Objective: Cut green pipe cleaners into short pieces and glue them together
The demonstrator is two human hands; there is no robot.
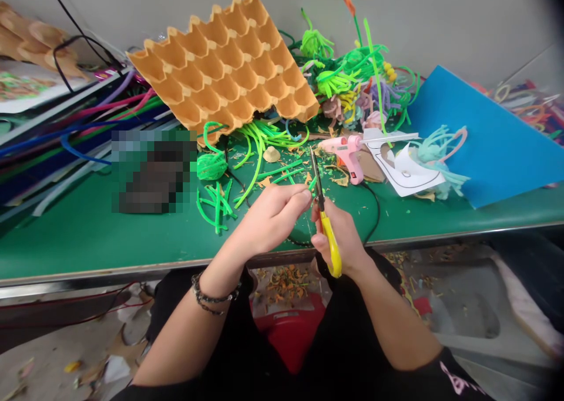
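Observation:
My left hand (277, 216) is closed in a pinch on a green pipe cleaner (312, 184), whose short end sticks out past the thumb. Beside it, my right hand (341, 233) grips yellow-handled scissors (331, 242). Their dark blades point away from me, next to the pipe cleaner's end; whether they touch it I cannot tell. Several cut green pipe cleaner pieces (218, 207) lie left of my hands, near a coiled green pipe cleaner ball (211, 166). Longer light-green pipe cleaners (253, 148) spread out beyond my left hand.
A cardboard egg tray (224, 66) leans at the back. A pink glue gun (350, 157) with a black cord lies beyond my right hand. White paper cut-outs (408, 174) and a blue sheet (484, 136) are at right. Pipe cleaner bundles (88, 124) lie at left, near a blurred-out dark object (154, 174).

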